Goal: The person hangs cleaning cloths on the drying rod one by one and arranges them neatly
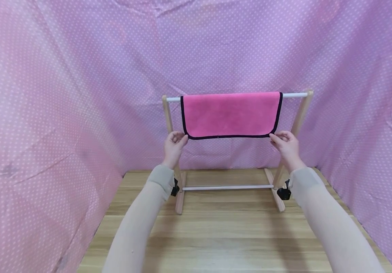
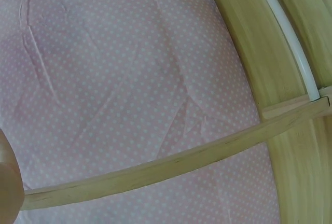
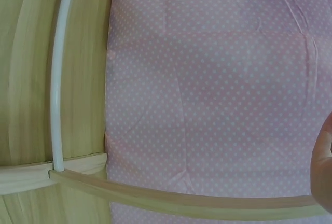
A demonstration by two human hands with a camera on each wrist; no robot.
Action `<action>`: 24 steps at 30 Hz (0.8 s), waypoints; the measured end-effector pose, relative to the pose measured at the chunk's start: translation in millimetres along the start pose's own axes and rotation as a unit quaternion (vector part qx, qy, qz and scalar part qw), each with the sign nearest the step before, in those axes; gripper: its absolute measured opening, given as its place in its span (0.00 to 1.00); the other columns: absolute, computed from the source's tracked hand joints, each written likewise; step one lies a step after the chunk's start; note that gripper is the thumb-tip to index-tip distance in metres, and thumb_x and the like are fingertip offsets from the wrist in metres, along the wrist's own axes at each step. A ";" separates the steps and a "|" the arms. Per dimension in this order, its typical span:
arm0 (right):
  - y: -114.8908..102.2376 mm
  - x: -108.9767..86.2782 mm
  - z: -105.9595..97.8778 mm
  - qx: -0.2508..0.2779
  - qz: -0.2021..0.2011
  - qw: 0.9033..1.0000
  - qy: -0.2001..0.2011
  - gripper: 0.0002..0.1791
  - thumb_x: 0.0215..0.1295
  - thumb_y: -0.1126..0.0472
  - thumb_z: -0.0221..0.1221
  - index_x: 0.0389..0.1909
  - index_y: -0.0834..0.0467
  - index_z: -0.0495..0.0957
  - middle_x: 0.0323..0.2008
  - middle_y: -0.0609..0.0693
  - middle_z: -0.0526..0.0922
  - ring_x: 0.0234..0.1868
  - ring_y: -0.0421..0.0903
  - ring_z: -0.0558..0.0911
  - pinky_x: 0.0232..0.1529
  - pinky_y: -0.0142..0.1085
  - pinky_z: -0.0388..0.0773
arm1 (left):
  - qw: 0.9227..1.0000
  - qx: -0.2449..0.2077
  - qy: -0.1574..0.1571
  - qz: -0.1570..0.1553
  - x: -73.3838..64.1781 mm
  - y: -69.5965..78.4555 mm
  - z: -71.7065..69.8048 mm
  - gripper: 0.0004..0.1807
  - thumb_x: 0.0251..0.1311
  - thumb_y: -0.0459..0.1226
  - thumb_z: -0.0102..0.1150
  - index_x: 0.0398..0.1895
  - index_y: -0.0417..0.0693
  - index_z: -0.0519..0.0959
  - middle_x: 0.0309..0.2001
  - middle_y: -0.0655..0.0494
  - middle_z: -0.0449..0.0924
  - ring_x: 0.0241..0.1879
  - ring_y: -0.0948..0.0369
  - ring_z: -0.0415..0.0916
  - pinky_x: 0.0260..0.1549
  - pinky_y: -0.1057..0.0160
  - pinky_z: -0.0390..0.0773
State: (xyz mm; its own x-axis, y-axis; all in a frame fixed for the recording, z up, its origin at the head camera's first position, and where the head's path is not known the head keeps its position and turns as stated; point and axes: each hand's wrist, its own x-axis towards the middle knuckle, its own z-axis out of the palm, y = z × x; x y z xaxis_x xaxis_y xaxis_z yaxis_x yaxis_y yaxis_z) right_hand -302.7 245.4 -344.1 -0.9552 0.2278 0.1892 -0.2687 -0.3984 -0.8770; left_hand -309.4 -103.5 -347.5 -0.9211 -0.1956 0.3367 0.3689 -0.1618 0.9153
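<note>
A pink cloth [image 1: 231,115] with black edging hangs folded over the white top bar [image 1: 295,95] of a wooden rack. My left hand [image 1: 174,147] pinches its lower left corner between thumb and fingers. At the lower right corner, my right hand [image 1: 287,145] pinches the black edge the same way. Between the two hands the bottom edge runs nearly straight. In the left wrist view only a sliver of the left hand [image 2: 8,182] shows, beside a wooden upright. A part of the right hand [image 3: 322,167] appears at the right border of the right wrist view.
The rack's wooden uprights [image 1: 301,113] stand on feet joined by a white lower bar [image 1: 228,187]. Beneath it is a wood-grain table [image 1: 223,235]. Pink dotted fabric [image 1: 79,94] surrounds the table at the back and both sides.
</note>
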 end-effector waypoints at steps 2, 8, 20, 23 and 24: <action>0.1 -2.8 -4.2 -0.008 0.002 1.000 -0.005 0.11 0.59 0.76 0.58 0.28 0.57 0.73 0.23 0.42 0.82 0.25 0.35 0.81 0.34 0.23 0.80 | 1.000 -0.006 -0.013 -0.011 -2.5 -1.9 -1.9 0.07 0.60 0.23 0.54 0.41 0.34 0.71 0.30 0.65 0.78 0.31 0.71 0.78 0.48 0.62 0.80; 3.8 -15.9 -22.4 -0.049 0.003 0.998 -0.041 0.10 0.59 0.74 0.59 0.33 0.55 0.73 0.26 0.40 0.83 0.28 0.33 0.81 0.37 0.22 0.80 | 0.998 0.003 -0.042 -0.040 -21.0 -4.6 -7.2 0.10 0.63 0.25 0.52 0.46 0.29 0.69 0.31 0.64 0.78 0.33 0.70 0.79 0.50 0.62 0.79; 23.6 -60.6 -56.0 -0.224 -0.030 0.965 -0.132 0.17 0.60 0.74 0.58 0.33 0.45 0.76 0.28 0.33 0.80 0.32 0.29 0.78 0.38 0.17 0.75 | 0.995 0.025 -0.091 -0.031 -76.0 -8.0 -18.0 0.12 0.63 0.23 0.50 0.47 0.22 0.67 0.36 0.58 0.81 0.37 0.71 0.79 0.45 0.71 0.79; 24.9 -72.7 -58.6 -0.267 -0.038 0.950 -0.160 0.17 0.61 0.73 0.58 0.35 0.44 0.75 0.30 0.31 0.80 0.34 0.28 0.78 0.39 0.18 0.74 | 0.994 0.052 -0.095 -0.009 -88.5 -8.8 -25.7 0.14 0.62 0.23 0.50 0.48 0.21 0.67 0.42 0.47 0.80 0.40 0.71 0.77 0.46 0.73 0.76; 25.3 -76.8 -59.0 -0.279 -0.040 0.945 -0.168 0.16 0.61 0.73 0.58 0.36 0.45 0.75 0.31 0.31 0.80 0.34 0.28 0.77 0.38 0.18 0.74 | 0.993 0.066 -0.095 -0.004 -92.5 -9.0 -28.8 0.14 0.62 0.24 0.50 0.49 0.22 0.67 0.44 0.43 0.78 0.42 0.70 0.76 0.47 0.73 0.75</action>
State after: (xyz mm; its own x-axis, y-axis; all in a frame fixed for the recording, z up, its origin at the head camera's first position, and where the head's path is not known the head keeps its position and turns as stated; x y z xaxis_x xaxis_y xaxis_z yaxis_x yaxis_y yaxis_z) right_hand -228.8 270.2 -406.9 -0.9451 -0.0957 0.3126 -0.3245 0.1591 -0.9324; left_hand -223.9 -111.7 -393.3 -0.9352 -0.0065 0.3540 0.3540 -0.0328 0.9347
